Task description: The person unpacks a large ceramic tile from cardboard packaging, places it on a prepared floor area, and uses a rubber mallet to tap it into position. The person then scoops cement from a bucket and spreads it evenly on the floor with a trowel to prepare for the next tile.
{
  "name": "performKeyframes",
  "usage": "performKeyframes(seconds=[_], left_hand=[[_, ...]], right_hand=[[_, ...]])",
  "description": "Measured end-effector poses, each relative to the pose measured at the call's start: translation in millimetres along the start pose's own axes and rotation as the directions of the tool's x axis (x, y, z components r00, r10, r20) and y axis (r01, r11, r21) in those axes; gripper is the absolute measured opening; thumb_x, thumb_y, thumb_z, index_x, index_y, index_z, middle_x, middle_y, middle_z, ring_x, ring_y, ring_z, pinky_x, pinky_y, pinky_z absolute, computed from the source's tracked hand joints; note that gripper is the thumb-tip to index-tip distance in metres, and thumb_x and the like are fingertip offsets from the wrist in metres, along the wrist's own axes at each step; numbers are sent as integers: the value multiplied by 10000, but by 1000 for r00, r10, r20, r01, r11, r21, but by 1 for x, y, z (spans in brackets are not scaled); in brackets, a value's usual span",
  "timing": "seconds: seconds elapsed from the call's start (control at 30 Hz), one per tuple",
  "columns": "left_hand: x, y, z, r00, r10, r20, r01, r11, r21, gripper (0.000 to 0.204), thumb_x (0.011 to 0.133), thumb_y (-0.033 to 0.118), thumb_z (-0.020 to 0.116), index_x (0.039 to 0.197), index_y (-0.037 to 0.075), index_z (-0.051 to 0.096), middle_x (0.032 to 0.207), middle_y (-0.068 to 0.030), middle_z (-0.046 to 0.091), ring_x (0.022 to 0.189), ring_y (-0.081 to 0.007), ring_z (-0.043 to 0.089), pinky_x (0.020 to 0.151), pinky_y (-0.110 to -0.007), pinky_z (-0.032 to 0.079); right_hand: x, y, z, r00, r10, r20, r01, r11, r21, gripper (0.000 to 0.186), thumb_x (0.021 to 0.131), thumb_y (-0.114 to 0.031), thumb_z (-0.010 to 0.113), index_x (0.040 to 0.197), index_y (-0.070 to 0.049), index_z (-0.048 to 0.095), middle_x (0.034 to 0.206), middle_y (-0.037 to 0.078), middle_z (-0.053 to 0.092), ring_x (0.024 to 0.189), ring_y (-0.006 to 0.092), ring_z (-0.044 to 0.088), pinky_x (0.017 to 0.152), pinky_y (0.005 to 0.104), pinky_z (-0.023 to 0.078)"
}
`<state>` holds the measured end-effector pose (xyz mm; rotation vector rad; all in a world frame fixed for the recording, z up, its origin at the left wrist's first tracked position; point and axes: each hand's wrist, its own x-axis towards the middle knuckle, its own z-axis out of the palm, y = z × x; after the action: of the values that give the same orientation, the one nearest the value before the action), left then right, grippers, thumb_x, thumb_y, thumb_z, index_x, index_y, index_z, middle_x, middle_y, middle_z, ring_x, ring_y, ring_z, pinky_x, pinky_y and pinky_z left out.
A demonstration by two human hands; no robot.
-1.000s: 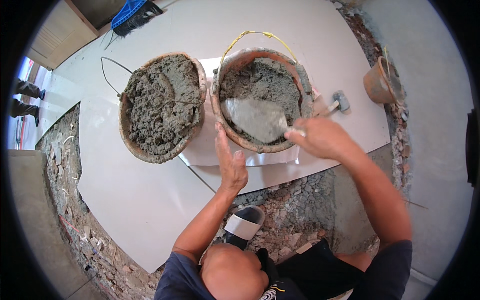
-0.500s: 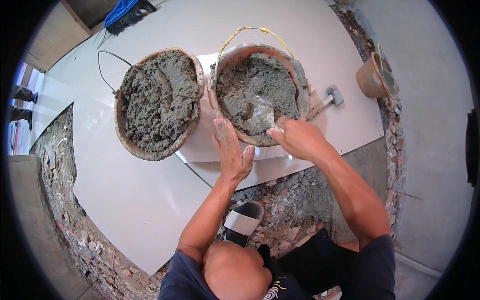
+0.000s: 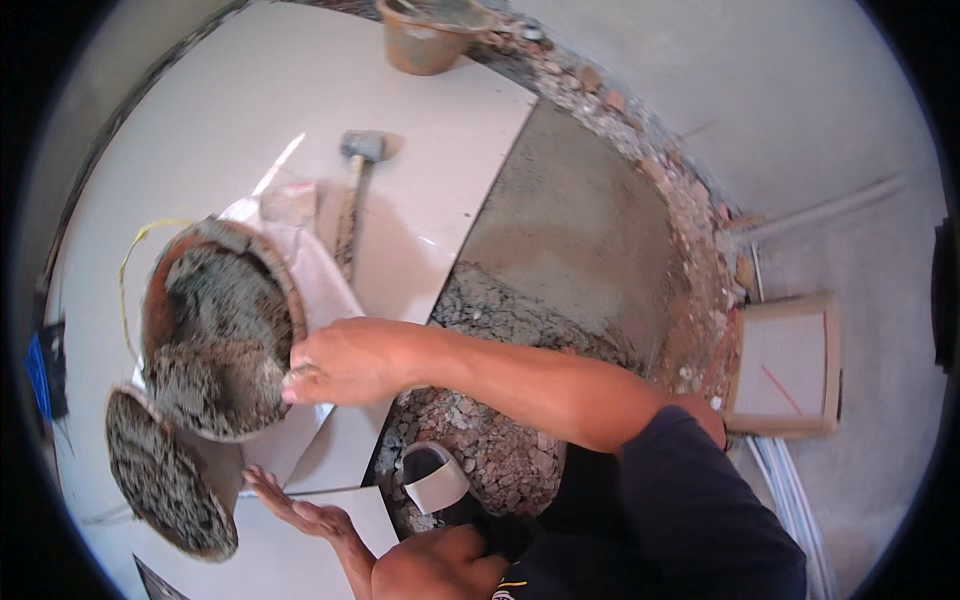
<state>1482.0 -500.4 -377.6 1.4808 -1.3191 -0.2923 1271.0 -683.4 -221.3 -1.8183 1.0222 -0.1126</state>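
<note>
My right hand is closed round the handle of a trowel, whose blade carries a heap of grey mortar over the near side of a bucket. This bucket has a yellow handle and holds more grey mortar. Lower down, my left hand is held with fingers stretched out and nothing in it. Its fingertips come close to a second mortar-filled bucket; whether they touch it I cannot tell.
A mallet lies on the pale floor tiles. Farther off stands a small bucket. Rubble and a grey mortar bed lie beyond the tile edge. To the right are a framed panel and white pipes.
The view has swung to the right, so the buckets sit farther left. The trowel has come up out of the mortar with a load on it. My left hand now appears by the other bucket.
</note>
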Motion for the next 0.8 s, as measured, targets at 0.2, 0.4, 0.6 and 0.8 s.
performKeyframes(seconds=[0.2, 0.4, 0.6, 0.8], left_hand=[[-22, 16, 37, 852, -73, 518, 186, 968, -169, 629, 1014, 424, 331, 1451, -26, 287, 1450, -204, 396, 1239, -353, 486, 999, -462, 387], [11, 17, 87, 541, -121, 832, 378, 919, -112, 651, 1007, 435, 370, 1444, -44, 308, 1376, -236, 474, 1206, -332, 518, 1030, -431, 370], [-1, 11, 74, 489, -318, 812, 515, 857, 26, 586, 1035, 376, 334, 1429, -58, 324, 1341, -249, 495, 1185, -320, 526, 1041, -421, 372], [-24, 16, 60, 465, -486, 740, 583, 797, 157, 591, 1031, 396, 343, 1442, -29, 317, 1322, -243, 509, 1157, -317, 539, 1026, -423, 379]], right_hand=[[-140, 32, -48, 966, 243, -94, -236, 969, 74, 486, 931, -464, 518, 1050, -5, 623, 915, 242, 662, 883, 416, 635, 777, 462, 488], [-257, 107, -19, 744, 559, -366, -469, 828, 308, 472, 918, -454, 552, 1043, -2, 614, 859, 202, 648, 794, 334, 633, 728, 424, 492], [-339, 172, 41, 257, 898, -357, -303, 425, 853, 450, 912, -377, 602, 1123, 20, 591, 807, 71, 623, 749, 134, 591, 614, 309, 495], [-379, 287, 33, -95, 782, -616, -469, 511, 721, 471, 909, -361, 573, 1176, 27, 551, 895, 156, 661, 814, 264, 647, 694, 392, 516]])
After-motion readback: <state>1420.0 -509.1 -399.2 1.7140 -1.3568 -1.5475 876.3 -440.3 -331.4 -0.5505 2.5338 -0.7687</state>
